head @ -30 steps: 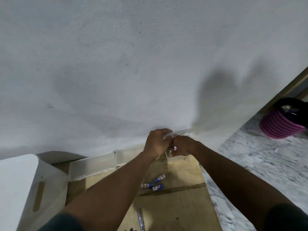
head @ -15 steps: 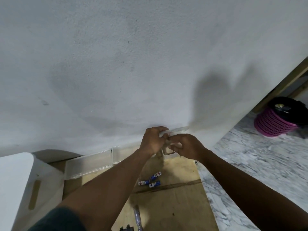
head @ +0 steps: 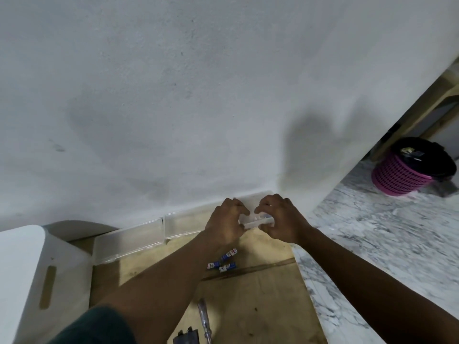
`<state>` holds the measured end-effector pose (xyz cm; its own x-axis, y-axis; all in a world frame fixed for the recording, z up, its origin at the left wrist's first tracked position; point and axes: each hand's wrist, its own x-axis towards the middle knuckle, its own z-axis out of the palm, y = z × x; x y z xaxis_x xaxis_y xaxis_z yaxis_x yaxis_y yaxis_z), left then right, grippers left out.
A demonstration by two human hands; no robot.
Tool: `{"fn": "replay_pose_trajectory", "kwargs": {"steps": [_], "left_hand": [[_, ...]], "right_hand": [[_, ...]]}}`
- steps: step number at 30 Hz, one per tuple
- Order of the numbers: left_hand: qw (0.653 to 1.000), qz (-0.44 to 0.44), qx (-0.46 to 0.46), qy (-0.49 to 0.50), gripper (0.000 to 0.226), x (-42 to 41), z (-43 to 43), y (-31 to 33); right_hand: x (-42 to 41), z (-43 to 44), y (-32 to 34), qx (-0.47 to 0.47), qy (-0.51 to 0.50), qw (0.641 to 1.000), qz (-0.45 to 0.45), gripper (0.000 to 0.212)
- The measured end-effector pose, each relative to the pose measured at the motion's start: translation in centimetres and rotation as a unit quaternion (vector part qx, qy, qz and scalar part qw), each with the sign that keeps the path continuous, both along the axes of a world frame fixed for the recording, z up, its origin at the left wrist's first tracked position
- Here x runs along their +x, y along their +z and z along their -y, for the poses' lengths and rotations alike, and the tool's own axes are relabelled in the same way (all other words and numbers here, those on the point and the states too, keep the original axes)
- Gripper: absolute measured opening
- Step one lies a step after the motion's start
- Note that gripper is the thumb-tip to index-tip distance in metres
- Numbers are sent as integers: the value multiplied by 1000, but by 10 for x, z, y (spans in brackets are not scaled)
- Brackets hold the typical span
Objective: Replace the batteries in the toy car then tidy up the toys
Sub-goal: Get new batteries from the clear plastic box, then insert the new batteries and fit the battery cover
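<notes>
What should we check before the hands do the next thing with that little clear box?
1. Both hands on the box: ok. The left hand and right hand grip the small clear box at its ends.
2. Box lid open or shut: cannot tell.
3. Batteries within reach: ok. Three blue batteries lie loose on the wooden board.
4. Screwdriver handy: ok. The screwdriver lies on the board, nearer the person.
5. Toy car in view: cannot tell. Only a dark thing shows at the bottom edge.
</notes>
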<state>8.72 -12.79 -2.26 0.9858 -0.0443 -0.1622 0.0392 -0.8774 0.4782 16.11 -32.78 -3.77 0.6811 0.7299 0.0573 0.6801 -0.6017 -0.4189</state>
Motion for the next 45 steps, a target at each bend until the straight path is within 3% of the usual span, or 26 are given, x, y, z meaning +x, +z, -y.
{"fn": "replay_pose_trajectory", "kwargs": {"steps": [12,17,21,24,28,31,33,37,45], "left_hand": [[1000,-7,-7,-19,42,-6,-5,6],[988,26,-112,107,34,-31,-19,17],[954,62,-152,252,21,-78,-46,20],[932,64,-147,325,21,-126,-74,15],[910,44,-128,393,16,-190,-110,5],[906,31,-86,414,19,-230,-125,-2],[896,36,-77,436,24,-250,-132,-2],[899,15,-55,435,32,-272,-138,-6],[874,-82,-127,461,34,-291,-136,-28]], "right_hand": [[-5,-11,-9,-49,-24,998,37,40],[-31,-22,-3,31,-54,995,76,29],[-75,-49,-10,90,24,992,81,17],[-104,-71,-21,43,77,994,60,26],[-120,-89,-22,-123,93,988,19,62],[-122,-92,-34,-184,102,977,34,69],[-124,-93,-47,-199,106,973,47,65],[-128,-97,-61,-142,58,986,70,47],[-143,-102,-72,-107,34,985,128,32]]}}
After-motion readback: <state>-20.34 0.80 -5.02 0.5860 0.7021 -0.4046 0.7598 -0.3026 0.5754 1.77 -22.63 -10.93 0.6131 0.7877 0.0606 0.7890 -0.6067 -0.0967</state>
